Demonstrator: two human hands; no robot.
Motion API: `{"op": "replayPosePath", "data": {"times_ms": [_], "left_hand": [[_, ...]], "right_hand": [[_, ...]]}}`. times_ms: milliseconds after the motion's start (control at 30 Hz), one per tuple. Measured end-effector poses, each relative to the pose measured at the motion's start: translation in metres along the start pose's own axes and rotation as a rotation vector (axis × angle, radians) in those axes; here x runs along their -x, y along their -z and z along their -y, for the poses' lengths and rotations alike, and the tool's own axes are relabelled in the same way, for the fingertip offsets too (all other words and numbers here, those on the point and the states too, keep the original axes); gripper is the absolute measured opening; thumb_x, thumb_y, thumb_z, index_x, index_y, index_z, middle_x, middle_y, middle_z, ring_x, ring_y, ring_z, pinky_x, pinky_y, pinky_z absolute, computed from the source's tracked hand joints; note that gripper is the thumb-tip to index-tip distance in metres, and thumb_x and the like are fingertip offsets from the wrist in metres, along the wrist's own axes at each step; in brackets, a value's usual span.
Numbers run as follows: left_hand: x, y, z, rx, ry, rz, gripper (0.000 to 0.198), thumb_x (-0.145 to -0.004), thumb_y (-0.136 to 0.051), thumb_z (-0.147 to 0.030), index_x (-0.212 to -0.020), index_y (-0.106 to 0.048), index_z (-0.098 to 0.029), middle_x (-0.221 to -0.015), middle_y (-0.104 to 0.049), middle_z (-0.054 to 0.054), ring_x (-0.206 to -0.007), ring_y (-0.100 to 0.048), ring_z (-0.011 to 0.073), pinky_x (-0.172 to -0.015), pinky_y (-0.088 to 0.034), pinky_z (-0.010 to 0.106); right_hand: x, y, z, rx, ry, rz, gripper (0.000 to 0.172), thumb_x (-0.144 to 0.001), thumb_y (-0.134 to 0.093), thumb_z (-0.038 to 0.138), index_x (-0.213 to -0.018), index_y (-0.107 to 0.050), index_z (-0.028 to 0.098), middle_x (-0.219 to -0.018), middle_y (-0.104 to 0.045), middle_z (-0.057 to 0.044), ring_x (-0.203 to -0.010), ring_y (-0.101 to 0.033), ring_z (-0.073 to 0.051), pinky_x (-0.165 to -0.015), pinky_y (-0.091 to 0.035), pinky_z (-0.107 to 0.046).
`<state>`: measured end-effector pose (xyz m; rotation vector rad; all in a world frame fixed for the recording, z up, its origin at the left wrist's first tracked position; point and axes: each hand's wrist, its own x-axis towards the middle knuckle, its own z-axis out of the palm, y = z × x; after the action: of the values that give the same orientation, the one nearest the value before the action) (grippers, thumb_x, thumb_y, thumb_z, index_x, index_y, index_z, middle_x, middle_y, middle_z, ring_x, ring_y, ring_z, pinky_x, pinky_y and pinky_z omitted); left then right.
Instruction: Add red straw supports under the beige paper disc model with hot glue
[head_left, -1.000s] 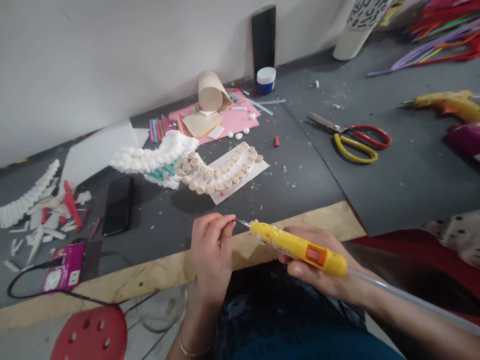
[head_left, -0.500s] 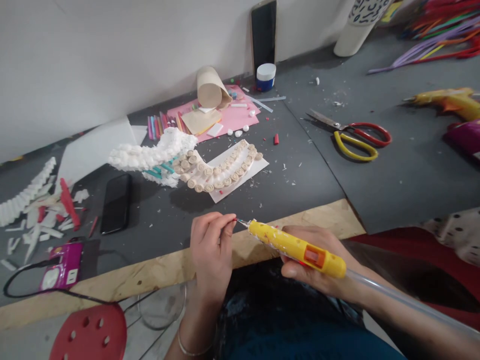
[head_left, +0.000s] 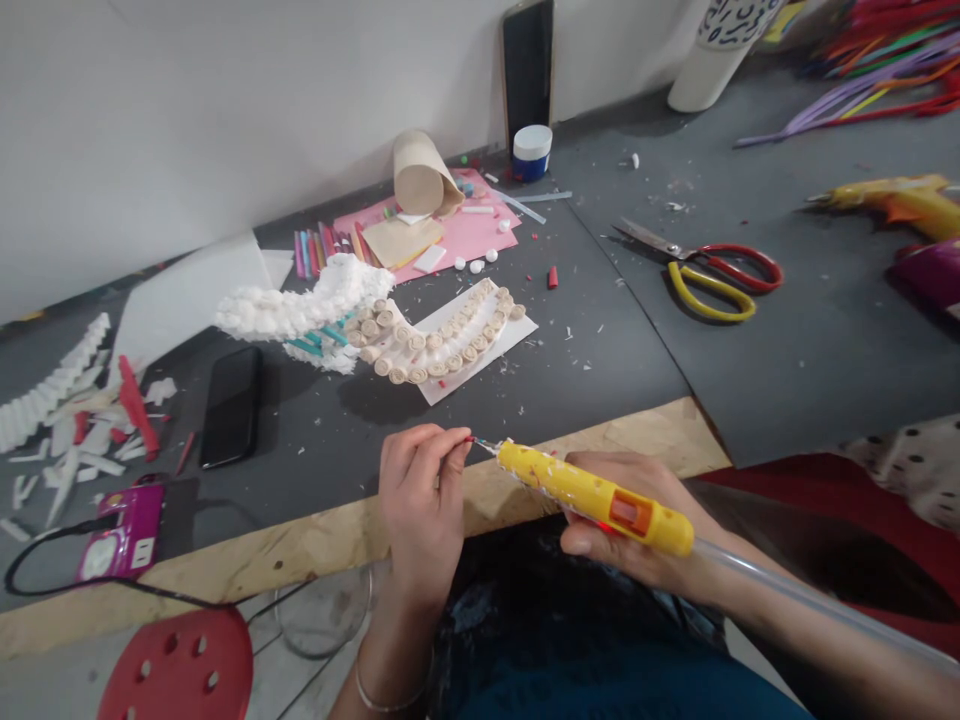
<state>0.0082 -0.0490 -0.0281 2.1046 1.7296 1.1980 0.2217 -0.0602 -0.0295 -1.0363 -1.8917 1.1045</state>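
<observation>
Front edge of the bench (head_left: pixel 645 355) | our left hand (head_left: pixel 424 495) pinches a tiny red piece (head_left: pixel 470 438) by the nozzle (head_left: pixel 489 447) of the yellow glue gun (head_left: pixel 589 492) our right hand (head_left: pixel 634 558) grips | scissors (head_left: pixel 681 254) lie farther in | a phone (head_left: pixel 529 70) stands upright at the back edge

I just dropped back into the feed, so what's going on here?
A person's left hand pinches a small red piece between thumb and fingertips. The right hand grips a yellow glue gun, its nozzle at the piece; whether they touch is too small to tell. Beyond the hands, a curved build of beige coils lies partly over a white card on the dark tabletop. Open scissors lie to the right.
</observation>
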Motion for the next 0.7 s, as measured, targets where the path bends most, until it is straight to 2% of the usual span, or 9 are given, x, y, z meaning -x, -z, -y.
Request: {"op": "replayPosePath", "data": {"times_ms": [200, 300, 400, 533, 600, 700], "left_hand": [[0.001, 0.001, -0.001, 0.038, 0.044, -0.006, 0.012, -0.092, -0.063, -0.018, -0.097, -0.073, -0.022, -0.094, -0.065, 0.004, -0.091, -0.06, 0.0169, -0.08, -0.049, 0.03], [0.0, 0.0, -0.001, 0.196, 0.19, 0.011, 0.009, -0.089, -0.067, -0.021, -0.093, -0.075, -0.023, -0.094, -0.066, 0.004, -0.091, -0.061, 0.017, -0.079, -0.048, 0.029], [-0.004, -0.004, -0.001, 0.641, 0.547, 0.033, 0.007, -0.082, -0.075, -0.027, -0.083, -0.074, -0.021, -0.085, -0.065, 0.002, -0.08, -0.059, 0.0134, -0.071, -0.047, 0.024], [-0.015, -0.009, -0.004, 1.315, 1.04, 0.046, 0.028, -0.065, -0.089, -0.03, -0.072, -0.067, -0.016, -0.075, -0.059, -0.002, -0.062, -0.049, 0.0065, -0.054, -0.041, 0.017], [-0.021, -0.01, -0.01, 1.467, 1.222, 0.041, 0.027, -0.065, -0.089, -0.025, -0.071, -0.065, -0.014, -0.074, -0.057, -0.002, -0.06, -0.048, 0.0058, -0.051, -0.039, 0.016], [-0.029, -0.009, -0.022, 1.524, 1.47, 0.023, 0.015, -0.082, -0.075, -0.02, -0.073, -0.064, -0.014, -0.07, -0.055, -0.002, -0.058, -0.048, 0.0066, -0.049, -0.039, 0.016]], "right_hand": [[0.0, 0.0, 0.0, 0.02, -0.035, -0.003, 0.057, -0.091, -0.046, 0.071, -0.067, -0.051, 0.019, -0.061, -0.051, 0.001, -0.052, -0.047, -0.011, -0.049, -0.034, -0.026], [-0.002, 0.003, 0.003, 0.025, -0.055, -0.025, 0.058, -0.09, -0.047, 0.072, -0.068, -0.054, 0.019, -0.063, -0.053, -0.001, -0.053, -0.048, -0.011, -0.05, -0.037, -0.027], [-0.004, 0.006, 0.006, 0.065, -0.049, -0.063, 0.059, -0.09, -0.045, 0.073, -0.073, -0.057, 0.018, -0.067, -0.057, -0.003, -0.057, -0.051, -0.013, -0.053, -0.041, -0.028], [-0.005, 0.006, 0.008, 0.108, 0.061, -0.064, 0.055, -0.091, -0.045, 0.07, -0.078, -0.058, 0.019, -0.069, -0.058, -0.004, -0.061, -0.054, -0.015, -0.056, -0.042, -0.029], [-0.006, 0.003, 0.007, 0.113, 0.131, -0.056, 0.052, -0.093, -0.047, 0.068, -0.079, -0.057, 0.018, -0.069, -0.056, -0.003, -0.062, -0.053, -0.015, -0.056, -0.041, -0.028], [-0.006, 0.0, 0.006, 0.119, 0.177, -0.071, 0.048, -0.092, -0.051, 0.064, -0.081, -0.056, 0.018, -0.069, -0.055, -0.002, -0.062, -0.051, -0.014, -0.056, -0.041, -0.027]]}}
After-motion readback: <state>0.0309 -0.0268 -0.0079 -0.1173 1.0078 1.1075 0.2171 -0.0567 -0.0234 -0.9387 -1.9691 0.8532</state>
